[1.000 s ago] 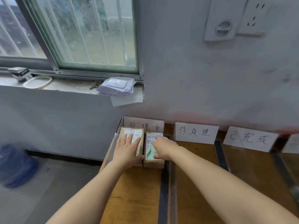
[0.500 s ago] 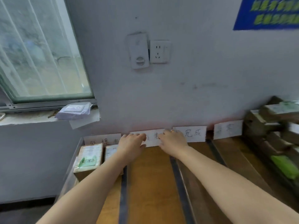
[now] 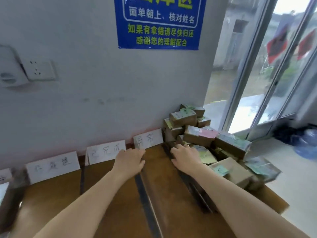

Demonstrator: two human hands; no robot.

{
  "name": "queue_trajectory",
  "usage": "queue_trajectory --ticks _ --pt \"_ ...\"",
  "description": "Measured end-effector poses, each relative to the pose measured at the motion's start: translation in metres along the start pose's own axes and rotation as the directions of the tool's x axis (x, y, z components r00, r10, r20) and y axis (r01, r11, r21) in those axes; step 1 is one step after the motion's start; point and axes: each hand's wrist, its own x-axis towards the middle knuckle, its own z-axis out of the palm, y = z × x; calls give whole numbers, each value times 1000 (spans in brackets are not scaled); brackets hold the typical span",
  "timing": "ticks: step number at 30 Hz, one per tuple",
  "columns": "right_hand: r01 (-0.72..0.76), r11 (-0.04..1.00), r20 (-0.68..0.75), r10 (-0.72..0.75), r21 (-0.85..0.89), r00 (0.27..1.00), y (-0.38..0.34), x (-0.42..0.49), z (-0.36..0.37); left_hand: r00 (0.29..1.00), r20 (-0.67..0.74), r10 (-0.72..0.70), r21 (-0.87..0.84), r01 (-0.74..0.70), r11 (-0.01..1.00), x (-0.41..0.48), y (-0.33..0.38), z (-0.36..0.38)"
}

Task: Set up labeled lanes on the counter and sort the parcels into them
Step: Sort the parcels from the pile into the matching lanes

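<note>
Just right of my right hand [image 3: 186,157], brown cardboard parcels [image 3: 199,136] lie heaped at mixed angles, paper labels showing. Dark tape strips [image 3: 147,194] run lengthwise from the wall toward me across the wooden counter [image 3: 111,203], and white cards [image 3: 106,153] lean along the wall. Both hands are palm-down. My left hand [image 3: 130,160] is loosely curled and empty; the right's grip I cannot tell.

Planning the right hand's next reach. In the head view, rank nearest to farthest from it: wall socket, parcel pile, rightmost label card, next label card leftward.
1. parcel pile, just right of the right hand.
2. rightmost label card, left, at the wall.
3. next label card, further left.
4. wall socket, far left, high.
</note>
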Motion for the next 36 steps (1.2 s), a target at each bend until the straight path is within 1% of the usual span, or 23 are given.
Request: queue_trajectory --ticks 4,10,13,18,21,23,26,28,30,32,36 --pt "-60 998 -16 60 20 998 58 0 2 997 -27 70 -18 -71 997 44 39 11" --pt "-122 991 -10 123 48 992 112 35 9 992 -31 123 -66 -125 990 115 68 31" --pt "-147 987 -3 147 63 989 137 53 9 991 -40 125 -63 -128 990 150 79 41" --pt "-138 987 79 132 82 988 180 87 14 994 -9 113 -78 -113 990 194 100 55" --pt "-131 986 98 121 104 988 202 118 16 997 -8 74 -102 -75 992 211 103 62" --pt "-97 988 81 88 122 993 214 141 16 1000 -14 21 -112 -23 993 221 103 65" --pt "-7 988 33 2 154 999 231 178 15 996 -14 -88 -113 85 990 237 98 69" --pt "55 989 23 -59 136 998 241 201 11 987 9 -159 -125 159 979 244 96 70" --pt "128 986 43 -133 105 990 248 226 8 974 30 -225 -125 227 966 247 94 68" --pt "216 975 78 -221 58 972 249 252 9 964 26 -264 -115 265 957 244 92 68" --pt "412 909 166 -398 -61 902 236 300 16 943 41 -330 -75 332 940 234 83 68"
